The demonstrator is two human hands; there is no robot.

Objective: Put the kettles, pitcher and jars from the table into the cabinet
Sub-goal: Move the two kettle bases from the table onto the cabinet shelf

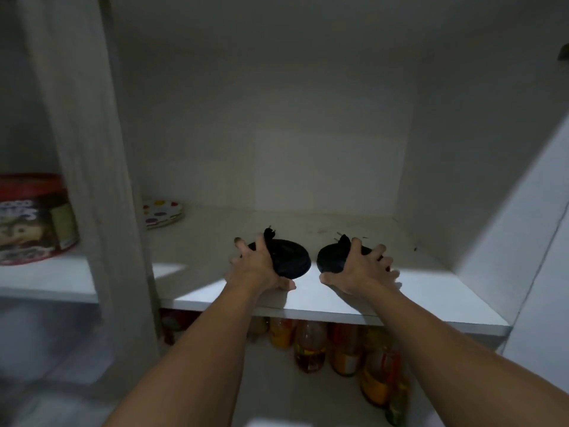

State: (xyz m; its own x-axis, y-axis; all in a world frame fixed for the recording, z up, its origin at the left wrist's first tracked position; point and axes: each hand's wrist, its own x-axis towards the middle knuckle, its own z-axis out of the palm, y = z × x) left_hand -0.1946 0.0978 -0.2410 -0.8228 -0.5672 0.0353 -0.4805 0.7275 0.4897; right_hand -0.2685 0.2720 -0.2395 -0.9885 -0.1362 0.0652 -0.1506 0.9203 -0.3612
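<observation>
- We have two black round kettle bases on the cabinet shelf (308,229), one under each hand: the left base (289,257) and the right base (334,257) sit side by side near the front edge, a small gap between them.
- Each seems to have a cord and plug bunched on top: left plug (268,234), right plug (343,238). The view is dim and soft, so we cannot make out the prongs for certain.
- Our left hand (261,266) is clamped over its base from the left, fingers spread across the cord and rim, thumb low at the front.
- Our right hand (366,266) grips its base likewise from the right, fingers splayed wide.
- The kettles, pitcher and jars themselves are not in sight here; we judge the bases are being set down as part of the kettles.
- Further out: a spotted plate stack (163,212) at the shelf's back left, a red-lidded tin (34,217) in the neighbouring compartment, and bottles (338,346) on the shelf below.
- Risks: the bases lie close to the front lip, so letting go early could tip one onto the bottles below. A loose cord might unwind and hang over the edge, then snag a wrist as we pull back.
</observation>
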